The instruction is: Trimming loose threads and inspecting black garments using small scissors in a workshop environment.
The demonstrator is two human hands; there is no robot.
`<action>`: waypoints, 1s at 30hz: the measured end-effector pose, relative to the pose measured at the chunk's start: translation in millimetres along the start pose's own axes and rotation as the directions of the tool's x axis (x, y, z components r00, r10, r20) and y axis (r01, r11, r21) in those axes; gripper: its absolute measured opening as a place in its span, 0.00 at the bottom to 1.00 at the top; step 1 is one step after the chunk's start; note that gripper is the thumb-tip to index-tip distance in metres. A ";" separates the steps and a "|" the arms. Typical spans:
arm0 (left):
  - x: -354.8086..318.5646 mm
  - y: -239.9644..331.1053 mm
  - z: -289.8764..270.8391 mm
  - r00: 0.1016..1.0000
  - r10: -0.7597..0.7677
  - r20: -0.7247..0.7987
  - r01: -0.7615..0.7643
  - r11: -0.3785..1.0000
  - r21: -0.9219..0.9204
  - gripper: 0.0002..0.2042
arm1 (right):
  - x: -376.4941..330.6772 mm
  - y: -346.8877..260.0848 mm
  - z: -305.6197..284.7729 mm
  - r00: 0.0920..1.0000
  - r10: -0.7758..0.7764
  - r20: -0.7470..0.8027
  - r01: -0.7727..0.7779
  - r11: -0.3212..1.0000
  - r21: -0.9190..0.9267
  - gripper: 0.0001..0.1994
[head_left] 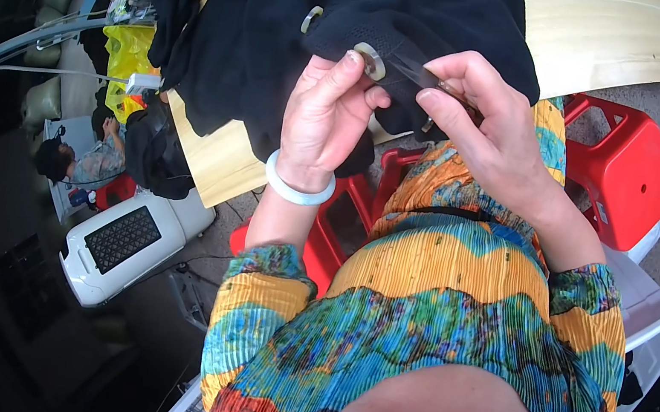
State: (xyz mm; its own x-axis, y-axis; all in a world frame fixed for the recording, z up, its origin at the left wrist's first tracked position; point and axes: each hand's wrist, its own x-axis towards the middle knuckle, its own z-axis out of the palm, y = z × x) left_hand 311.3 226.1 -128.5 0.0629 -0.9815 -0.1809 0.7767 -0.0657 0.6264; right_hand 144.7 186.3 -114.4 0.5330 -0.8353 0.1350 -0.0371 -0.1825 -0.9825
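Note:
My left hand [323,114], with a pale bangle at the wrist, pinches a small pale ring [380,65] that looks like a narrow roll of tape. In my right hand [485,123] are what look like small scissors [410,69], their thin grey blades pointing left toward the ring. Brownish handle parts show partly between the fingers; the rest is hidden. Both hands are held over black cloth [242,28] heaped on the table. A second, similar pale ring [312,19] lies on that cloth, just beyond my left hand.
Bare pale wooden tabletop [624,37] shows at the far right. A red stool [623,179] stands to the right, near a white plastic chair [657,318]. At left are a yellow bag [124,61], a white machine casing [139,236] and another person [91,160].

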 end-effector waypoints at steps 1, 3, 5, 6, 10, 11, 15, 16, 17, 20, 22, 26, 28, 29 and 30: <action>-0.5 0.0 0.0 1.000 0.010 0.014 -0.010 1.000 -0.005 0.06 | 0.0 -0.3 0.1 1.000 -0.007 -0.006 0.007 1.000 -0.004 0.07; -0.5 -0.9 -0.4 1.000 0.012 0.010 -0.012 1.000 0.003 0.07 | 0.1 0.2 0.7 1.000 -0.013 -0.015 0.013 1.000 -0.008 0.07; 0.8 -2.4 -0.9 1.000 0.013 0.007 -0.013 1.000 0.009 0.07 | 0.3 1.7 1.2 0.999 -0.027 -0.034 0.028 1.000 0.001 0.07; 0.9 -2.7 -1.5 1.000 0.018 0.020 -0.018 1.000 0.012 0.06 | 0.5 2.1 1.0 0.999 -0.027 -0.033 0.027 1.000 0.001 0.07; 1.7 -3.7 -1.1 0.999 0.019 0.031 -0.019 1.000 0.019 0.06 | 1.9 3.9 1.6 0.999 -0.033 -0.026 0.031 0.999 -0.042 0.07; 1.6 -3.3 -0.1 0.999 0.019 0.030 -0.019 1.000 0.020 0.06 | 2.4 4.2 2.1 0.998 -0.041 -0.043 0.040 0.999 -0.032 0.07; 1.1 -2.1 2.9 1.000 -0.008 -0.013 0.008 1.000 0.027 0.05 | 3.7 7.0 1.8 0.999 -0.031 -0.033 0.029 0.998 -0.058 0.07; 1.1 -1.9 3.9 0.999 -0.024 -0.034 0.024 0.999 0.025 0.05 | 3.9 9.5 2.5 0.998 -0.011 -0.065 0.011 1.000 0.000 0.07; 2.0 -1.4 3.8 0.999 -0.024 -0.033 0.024 0.999 0.023 0.05 | 4.4 12.5 3.2 0.995 0.011 -0.095 -0.005 0.998 0.058 0.07; 2.8 3.8 4.8 0.998 -0.048 -0.046 0.050 0.998 0.042 0.05 | 10.8 28.3 3.6 0.984 -0.062 -0.169 0.096 0.975 0.200 0.11; 2.1 6.7 5.8 0.996 -0.083 -0.045 0.087 0.991 0.101 0.04 | 13.6 24.1 5.9 0.987 -0.048 -0.156 0.074 0.983 0.166 0.16; 0.6 7.5 12.4 0.994 -0.083 -0.067 0.090 0.990 0.110 0.05 | 22.2 28.5 7.1 0.999 -0.023 0.027 0.012 0.936 0.352 0.19; -1.7 5.6 16.8 0.988 -0.018 -0.156 0.049 0.980 0.195 0.06 | 24.0 29.0 8.6 1.000 -0.009 0.020 0.001 0.929 0.370 0.19; -5.5 5.7 17.5 0.987 0.039 -0.154 0.012 0.949 0.315 0.07 | 24.9 29.2 9.7 1.000 0.008 0.008 -0.011 0.921 0.389 0.18; -9.1 4.0 16.1 0.987 0.042 -0.156 0.009 0.949 0.314 0.07 | 25.4 28.9 10.4 1.000 0.026 -0.006 -0.021 0.913 0.407 0.18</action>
State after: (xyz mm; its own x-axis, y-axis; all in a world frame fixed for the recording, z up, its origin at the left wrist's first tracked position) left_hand 303.8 231.9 -112.2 0.1924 -0.9434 -0.2703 0.5410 -0.1278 0.8312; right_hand 166.0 165.3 -140.8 0.5271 -0.8426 0.1104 0.2986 0.0620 -0.9524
